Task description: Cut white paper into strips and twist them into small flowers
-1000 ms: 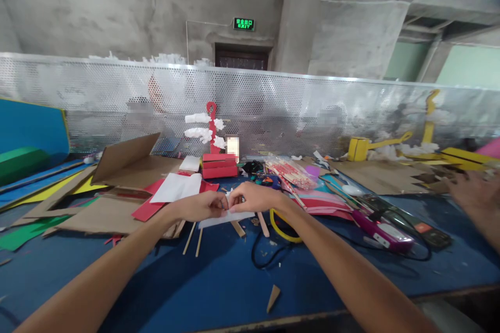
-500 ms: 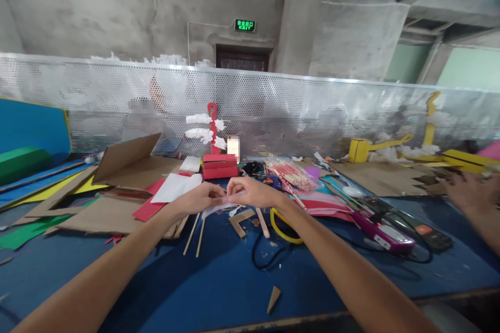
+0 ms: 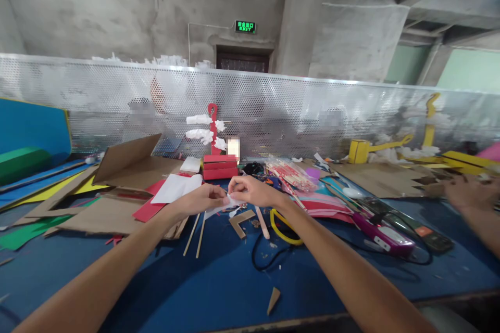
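In the middle of the head view, my left hand (image 3: 203,199) and my right hand (image 3: 253,191) meet with fingertips pinched together. Between them is a thin white sheet of paper or tissue (image 3: 215,210), its lower part hanging below the fingers. My fingers hide most of it. Two thin wooden sticks (image 3: 195,239) lie on the blue table below my left hand. Just behind my hands stands a red box (image 3: 220,167), with a red upright post (image 3: 213,127) bearing white crumpled pieces on its sides.
Cardboard sheets (image 3: 105,213) and white paper (image 3: 176,188) lie left. Yellow-handled scissors (image 3: 284,230), a bag of red-and-white sticks (image 3: 292,174) and a purple power strip (image 3: 385,237) with a black cable lie right. At far right, another person's hand (image 3: 471,195) works. A perforated metal screen (image 3: 273,114) runs behind.
The fingers of my right hand have shifted slightly at the white piece, and its hanging part has changed shape a little. The other person's hand at the right has moved slightly.
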Tool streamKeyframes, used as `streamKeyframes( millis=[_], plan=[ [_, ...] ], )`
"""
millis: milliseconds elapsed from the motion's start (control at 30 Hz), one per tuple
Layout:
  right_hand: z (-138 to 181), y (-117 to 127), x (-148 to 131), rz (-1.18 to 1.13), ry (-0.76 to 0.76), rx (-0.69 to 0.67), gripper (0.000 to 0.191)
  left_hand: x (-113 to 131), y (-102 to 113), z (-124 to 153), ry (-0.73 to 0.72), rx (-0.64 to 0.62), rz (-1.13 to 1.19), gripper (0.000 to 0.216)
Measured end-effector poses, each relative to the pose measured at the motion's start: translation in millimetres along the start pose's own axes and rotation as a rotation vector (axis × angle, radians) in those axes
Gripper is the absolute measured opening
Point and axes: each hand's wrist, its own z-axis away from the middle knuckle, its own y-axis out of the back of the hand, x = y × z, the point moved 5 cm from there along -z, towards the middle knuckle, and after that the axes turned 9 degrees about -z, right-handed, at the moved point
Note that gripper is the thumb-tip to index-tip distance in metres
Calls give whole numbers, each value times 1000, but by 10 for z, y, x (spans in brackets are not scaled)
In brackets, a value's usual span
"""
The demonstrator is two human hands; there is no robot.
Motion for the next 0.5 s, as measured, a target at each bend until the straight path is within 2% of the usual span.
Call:
streamKeyframes(
  millis=[167, 367, 500],
  plan=[
    [-2, 6, 9, -3, -5, 8, 11, 17, -2, 1, 12, -8, 56, 37],
    [15, -48, -55, -11, 4, -39, 20, 67, -3, 56, 27, -64, 19, 42],
    [4, -67, -31, -7, 25, -34, 17, 36, -30, 31, 15, -65, 46, 41]
  ],
)
